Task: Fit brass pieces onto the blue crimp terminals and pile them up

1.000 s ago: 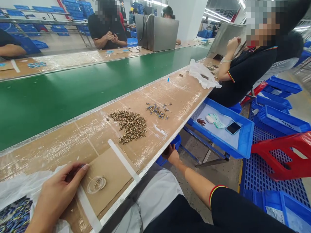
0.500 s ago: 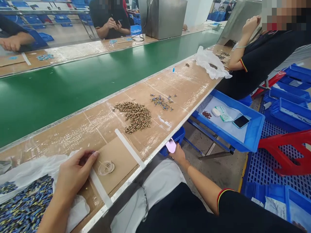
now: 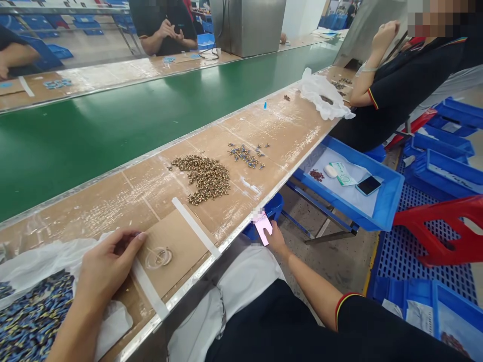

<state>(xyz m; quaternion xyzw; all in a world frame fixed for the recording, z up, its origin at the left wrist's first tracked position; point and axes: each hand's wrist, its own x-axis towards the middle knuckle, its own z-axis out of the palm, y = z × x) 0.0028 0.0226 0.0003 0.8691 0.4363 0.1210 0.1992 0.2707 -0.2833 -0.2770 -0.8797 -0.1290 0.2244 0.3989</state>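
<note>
My right hand (image 3: 277,237) grips a phone (image 3: 261,224) with a bright pinkish screen, just below the table edge, above my lap. My left hand (image 3: 107,264) rests at the left side of a cardboard sheet (image 3: 177,236), its fingers curled in and the thumb close to them; whatever they may hold is hidden. Right of that hand, a small clear ring-shaped dish (image 3: 158,257) sits on the sheet. Under my left forearm, white plastic (image 3: 45,254) holds many blue, black and yellow small parts (image 3: 33,317). Beyond the sheet lie a brassy pile of small parts (image 3: 207,178) and a smaller bluish pile (image 3: 245,155).
A green conveyor belt (image 3: 124,120) runs behind the tabletop. At right, a blue tray (image 3: 388,208) holds another phone (image 3: 368,185), and a red stool (image 3: 445,231) stands nearby. A co-worker (image 3: 407,85) sits farther along; others are across the belt.
The phone in my right hand has turned, so more of its screen faces me. The view has shifted slightly; my left hand stays beside the cardboard.
</note>
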